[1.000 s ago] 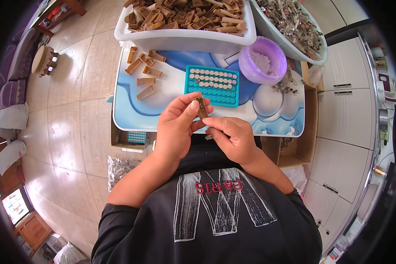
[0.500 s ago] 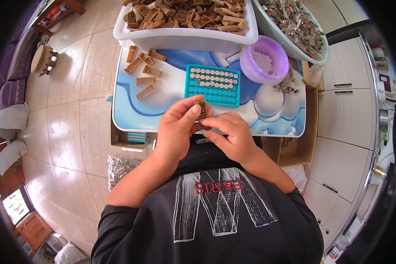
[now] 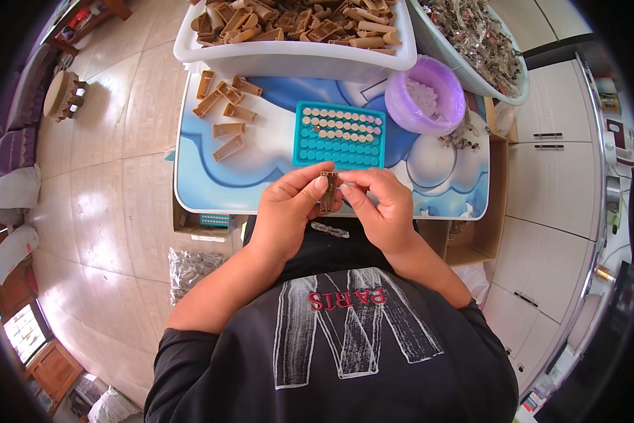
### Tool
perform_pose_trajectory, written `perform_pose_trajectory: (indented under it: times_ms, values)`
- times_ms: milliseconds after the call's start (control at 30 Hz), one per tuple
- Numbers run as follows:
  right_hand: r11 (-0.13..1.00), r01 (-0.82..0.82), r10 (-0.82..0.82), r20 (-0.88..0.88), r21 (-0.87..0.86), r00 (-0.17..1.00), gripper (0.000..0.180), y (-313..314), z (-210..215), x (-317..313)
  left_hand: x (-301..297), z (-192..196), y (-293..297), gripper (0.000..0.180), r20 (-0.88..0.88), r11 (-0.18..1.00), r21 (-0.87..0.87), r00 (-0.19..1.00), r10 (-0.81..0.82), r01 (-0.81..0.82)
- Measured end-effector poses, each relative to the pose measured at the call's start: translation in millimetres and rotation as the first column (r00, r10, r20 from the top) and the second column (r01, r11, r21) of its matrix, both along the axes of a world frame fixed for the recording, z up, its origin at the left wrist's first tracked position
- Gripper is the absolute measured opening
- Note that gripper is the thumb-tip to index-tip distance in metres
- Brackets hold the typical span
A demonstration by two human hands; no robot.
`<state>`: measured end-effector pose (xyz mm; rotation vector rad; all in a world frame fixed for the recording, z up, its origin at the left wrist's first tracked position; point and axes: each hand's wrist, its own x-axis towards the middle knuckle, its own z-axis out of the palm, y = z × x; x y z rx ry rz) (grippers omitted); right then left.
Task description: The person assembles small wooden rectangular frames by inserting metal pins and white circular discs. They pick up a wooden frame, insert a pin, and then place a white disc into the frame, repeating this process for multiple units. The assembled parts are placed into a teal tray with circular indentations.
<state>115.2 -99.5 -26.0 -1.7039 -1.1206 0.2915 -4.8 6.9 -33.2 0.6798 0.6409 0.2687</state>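
My left grip is clamped on the plastic casing, thumb over its left side, near the tabletop; right grip is at its upper right, can't tell if pinching. Casing's brown, narrow, kinda hollow.

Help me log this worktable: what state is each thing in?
Held brown piece, gripped in the left hand
Right hand, fingertips beside that piece, contact unclear
Loose brown pieces, scattered on the table
White bin, uncovered, heaped with brown parts
Teal tray, pale discs in upper rows only
Purple bowl, uncovered, white pieces inside
Shiny clear strip, lying unheld
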Motion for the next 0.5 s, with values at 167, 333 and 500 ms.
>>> perform_pose_trajectory:
  times_ms: [167, 333, 500]
  values:
    - [0.994, 0.102, -0.096, 0.132, -0.041, 0.987, 0.01, 6, -1, 20, 0, 1, 0, 0.031, -0.039, 0.999, -0.033, 0.999, -0.027, 0.025]
    - [0.963, 0.26, -0.202, 0.438, -0.076, 0.876, 0.014, 12, -20, 51, 2, -4, 5, 0.034, -0.03, 0.999, -0.041, 1.0, -0.009, 0.008]
    - [0.955, 0.286, -0.207, 0.518, -0.077, 0.83, 0.013, 15, -24, 50, 3, -6, 8, 0.033, -0.027, 0.997, -0.071, 1.0, -0.006, 0.004]
